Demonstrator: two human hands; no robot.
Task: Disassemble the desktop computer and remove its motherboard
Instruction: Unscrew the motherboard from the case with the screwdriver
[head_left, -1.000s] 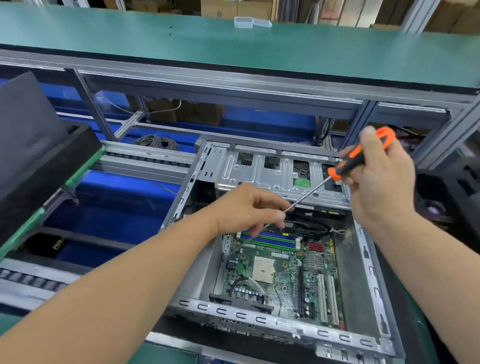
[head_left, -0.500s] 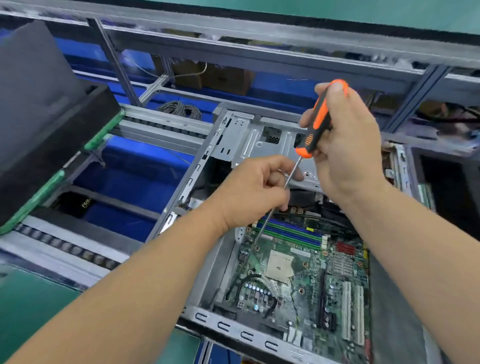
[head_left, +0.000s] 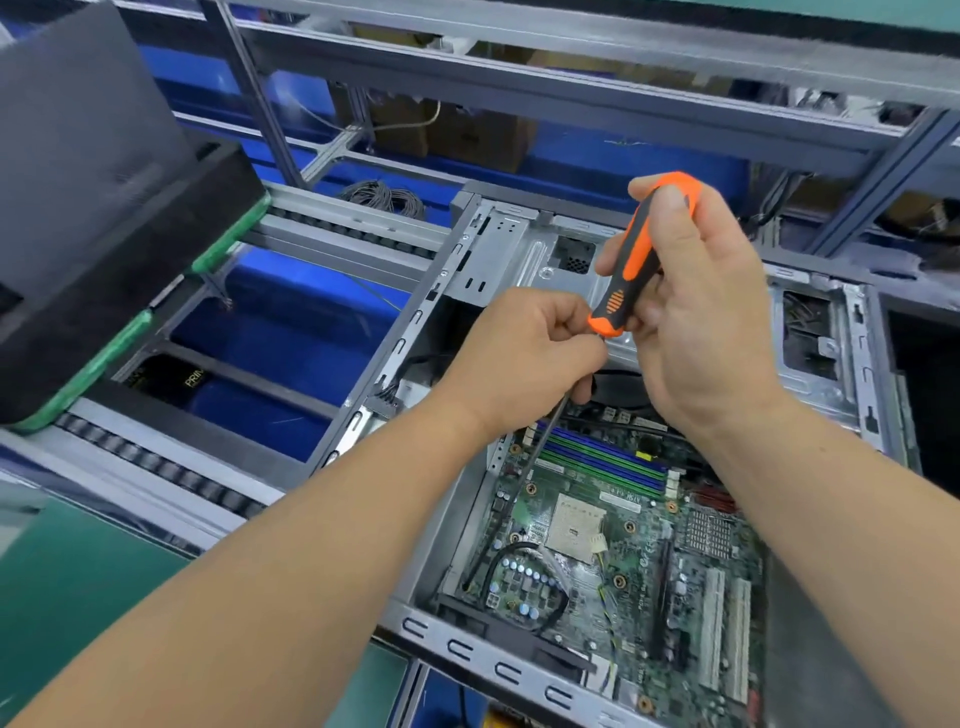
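Grey roller conveyor (head_left: 156, 462) bears the open case (head_left: 415, 332) — right hand (head_left: 696, 332) grips the screwdriver (head_left: 631, 270), left hand (head_left: 524, 364) pinches its shaft.

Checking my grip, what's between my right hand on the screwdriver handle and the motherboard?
In the head view, the left hand pinching the screwdriver shaft, which runs down from the right hand toward the motherboard.

Factory assembly line: roller conveyor (head_left: 156, 462), aluminium-framed workbench (head_left: 571, 88).
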